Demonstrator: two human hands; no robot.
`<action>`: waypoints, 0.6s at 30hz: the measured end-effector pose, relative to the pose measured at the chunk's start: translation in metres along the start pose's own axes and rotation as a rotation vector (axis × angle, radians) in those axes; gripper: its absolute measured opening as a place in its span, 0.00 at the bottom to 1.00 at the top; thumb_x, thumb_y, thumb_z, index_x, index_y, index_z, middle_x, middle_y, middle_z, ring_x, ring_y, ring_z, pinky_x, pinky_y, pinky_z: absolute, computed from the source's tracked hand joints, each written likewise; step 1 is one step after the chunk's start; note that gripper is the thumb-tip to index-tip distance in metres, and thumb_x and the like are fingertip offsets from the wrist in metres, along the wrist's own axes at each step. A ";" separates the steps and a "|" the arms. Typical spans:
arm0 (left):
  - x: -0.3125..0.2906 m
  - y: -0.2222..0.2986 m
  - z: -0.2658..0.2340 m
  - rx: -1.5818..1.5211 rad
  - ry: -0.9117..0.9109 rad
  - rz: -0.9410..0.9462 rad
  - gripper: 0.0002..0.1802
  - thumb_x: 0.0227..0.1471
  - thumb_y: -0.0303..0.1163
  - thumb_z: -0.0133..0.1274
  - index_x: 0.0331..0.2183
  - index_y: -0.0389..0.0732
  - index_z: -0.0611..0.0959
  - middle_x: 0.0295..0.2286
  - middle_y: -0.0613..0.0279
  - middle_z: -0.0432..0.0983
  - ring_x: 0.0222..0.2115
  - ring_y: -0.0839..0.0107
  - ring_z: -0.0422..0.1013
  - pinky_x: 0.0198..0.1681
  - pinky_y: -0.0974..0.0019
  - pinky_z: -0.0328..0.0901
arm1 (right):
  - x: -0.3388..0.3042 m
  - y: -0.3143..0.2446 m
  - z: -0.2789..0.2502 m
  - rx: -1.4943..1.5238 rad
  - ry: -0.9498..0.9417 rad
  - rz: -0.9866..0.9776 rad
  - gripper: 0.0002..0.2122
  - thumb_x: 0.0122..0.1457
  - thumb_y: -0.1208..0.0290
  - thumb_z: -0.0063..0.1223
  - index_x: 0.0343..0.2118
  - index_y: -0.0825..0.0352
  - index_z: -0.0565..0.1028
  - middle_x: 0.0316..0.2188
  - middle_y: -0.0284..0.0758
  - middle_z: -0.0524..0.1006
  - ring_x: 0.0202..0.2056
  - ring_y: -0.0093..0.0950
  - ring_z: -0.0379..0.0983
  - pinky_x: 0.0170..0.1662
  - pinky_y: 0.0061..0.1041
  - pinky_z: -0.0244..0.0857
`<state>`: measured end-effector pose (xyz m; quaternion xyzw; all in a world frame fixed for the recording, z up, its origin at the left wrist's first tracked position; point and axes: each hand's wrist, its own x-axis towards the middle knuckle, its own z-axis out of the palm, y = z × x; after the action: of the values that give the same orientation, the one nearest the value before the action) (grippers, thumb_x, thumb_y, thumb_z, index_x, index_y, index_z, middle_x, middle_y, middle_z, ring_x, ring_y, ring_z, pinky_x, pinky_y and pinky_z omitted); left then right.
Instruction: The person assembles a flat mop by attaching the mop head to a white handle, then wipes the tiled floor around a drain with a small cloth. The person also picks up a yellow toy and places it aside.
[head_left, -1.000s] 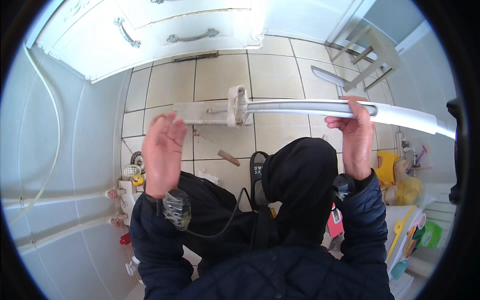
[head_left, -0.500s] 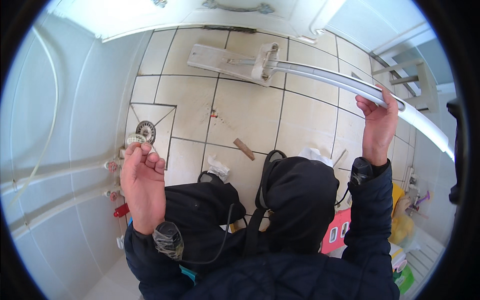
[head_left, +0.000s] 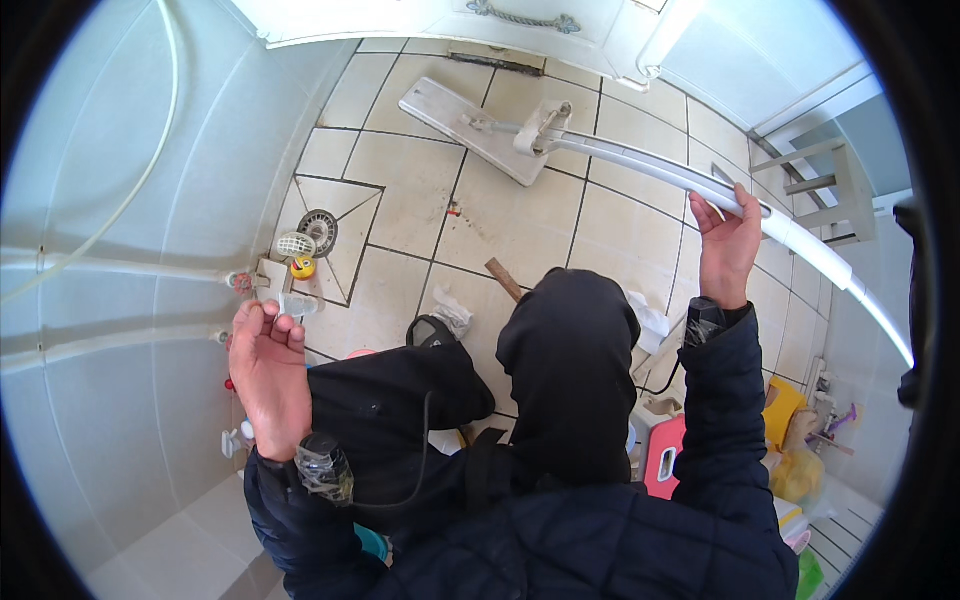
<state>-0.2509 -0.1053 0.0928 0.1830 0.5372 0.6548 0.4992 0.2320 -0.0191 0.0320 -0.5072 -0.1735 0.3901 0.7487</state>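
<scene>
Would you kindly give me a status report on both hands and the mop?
Right hand holding white mop handle. Left hand by wall pipes, contents unclear. Mop head over tiles. Brown strip, white scrap nearby.

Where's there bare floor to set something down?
Bare tile lies between the mop pole and the right knee, and between the mop head and the floor drain. It's crowded around the toy duck and the yellow plastic items at right.

There's a round floor drain (head_left: 318, 233), a lil yellow thing (head_left: 303, 267) near it, maybe a toy duck, plus a brown stick (head_left: 504, 278) and crumpled white paper (head_left: 452, 312) on the tiles (head_left: 410, 170)
</scene>
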 end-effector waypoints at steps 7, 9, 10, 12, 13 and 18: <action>-0.032 0.012 -0.023 -0.011 -0.052 0.187 0.06 0.64 0.34 0.51 0.40 0.44 0.76 0.35 0.68 0.73 0.33 0.77 0.70 0.41 0.70 0.65 | -0.026 -0.027 -0.015 -0.037 -0.019 -0.046 0.15 0.63 0.66 0.52 0.45 0.74 0.71 0.40 0.43 0.76 0.36 0.38 0.80 0.40 0.29 0.78; -0.055 0.021 -0.035 0.039 -0.042 0.262 0.07 0.64 0.34 0.51 0.41 0.43 0.74 0.34 0.66 0.72 0.33 0.76 0.69 0.41 0.69 0.65 | -0.029 -0.034 -0.025 -0.033 -0.020 -0.055 0.16 0.62 0.65 0.53 0.45 0.74 0.71 0.39 0.43 0.77 0.35 0.37 0.81 0.40 0.28 0.78; -0.067 0.028 -0.042 0.081 -0.033 0.271 0.07 0.64 0.34 0.51 0.41 0.43 0.74 0.35 0.67 0.71 0.34 0.76 0.68 0.42 0.69 0.64 | -0.031 -0.037 -0.030 -0.033 -0.025 -0.060 0.16 0.62 0.65 0.53 0.45 0.74 0.71 0.38 0.43 0.78 0.34 0.37 0.81 0.40 0.28 0.78; -0.089 0.041 -0.055 0.123 -0.031 0.305 0.07 0.63 0.34 0.52 0.41 0.43 0.74 0.36 0.68 0.69 0.35 0.76 0.66 0.44 0.69 0.63 | -0.035 -0.044 -0.041 -0.031 -0.037 -0.090 0.16 0.62 0.65 0.53 0.45 0.74 0.72 0.37 0.43 0.78 0.33 0.36 0.81 0.39 0.28 0.79; -0.099 0.047 -0.060 0.139 0.012 0.318 0.07 0.63 0.33 0.51 0.41 0.44 0.73 0.36 0.68 0.69 0.35 0.76 0.66 0.43 0.69 0.64 | -0.037 -0.047 -0.046 -0.022 -0.032 -0.079 0.16 0.62 0.65 0.53 0.45 0.75 0.72 0.36 0.43 0.79 0.33 0.35 0.81 0.39 0.28 0.79; -0.120 0.057 -0.074 0.206 -0.048 0.408 0.05 0.64 0.31 0.49 0.41 0.43 0.73 0.35 0.66 0.70 0.33 0.76 0.67 0.41 0.70 0.65 | -0.044 -0.056 -0.064 -0.007 -0.001 -0.113 0.17 0.62 0.65 0.53 0.45 0.75 0.71 0.37 0.44 0.78 0.32 0.34 0.81 0.38 0.27 0.79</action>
<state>-0.2817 -0.2415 0.1527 0.3532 0.5412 0.6792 0.3479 0.2691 -0.1024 0.0605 -0.4991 -0.2037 0.3470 0.7675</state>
